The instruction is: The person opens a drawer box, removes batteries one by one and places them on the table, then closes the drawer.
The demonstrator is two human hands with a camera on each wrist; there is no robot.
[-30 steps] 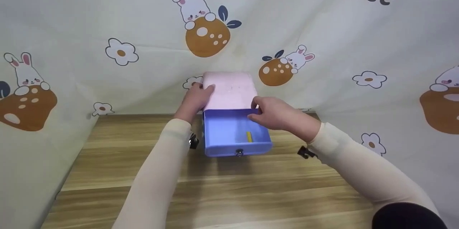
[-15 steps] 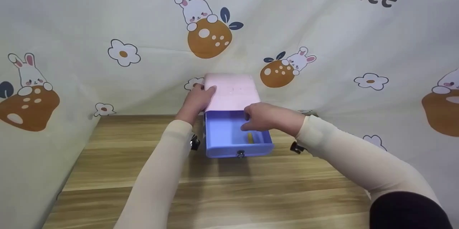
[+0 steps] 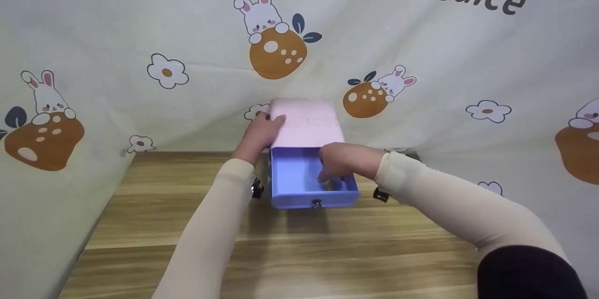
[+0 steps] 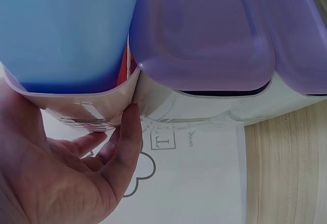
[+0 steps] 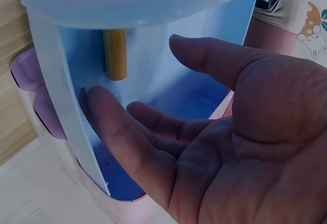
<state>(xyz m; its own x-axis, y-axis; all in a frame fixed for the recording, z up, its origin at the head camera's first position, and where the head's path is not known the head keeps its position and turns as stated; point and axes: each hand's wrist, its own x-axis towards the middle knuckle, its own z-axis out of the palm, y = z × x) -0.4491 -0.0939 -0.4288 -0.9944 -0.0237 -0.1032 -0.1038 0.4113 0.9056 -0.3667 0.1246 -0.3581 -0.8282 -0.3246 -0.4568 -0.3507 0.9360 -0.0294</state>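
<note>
A small drawer cabinet with a pink top stands against the back cloth, its blue drawer pulled out towards me. My left hand grips the cabinet's left side, thumb on the top edge and fingers down the side wall. Inside the drawer lies a short yellow cylinder, close to the front panel. My right hand reaches down into the drawer, thumb and forefinger spread apart on either side of the cylinder, with nothing between them. In the head view the hand partly hides the cylinder.
Two purple drawers, one nearer and one farther, sit closed below the blue one. A small metal ring pull hangs on the blue front. Wooden tabletop spreads before the cabinet; printed cloth rises behind it.
My right hand has moved from the cabinet's right edge down and forward into the blue drawer, towards the yellow cylinder. The left hand keeps its grip on the cabinet.
</note>
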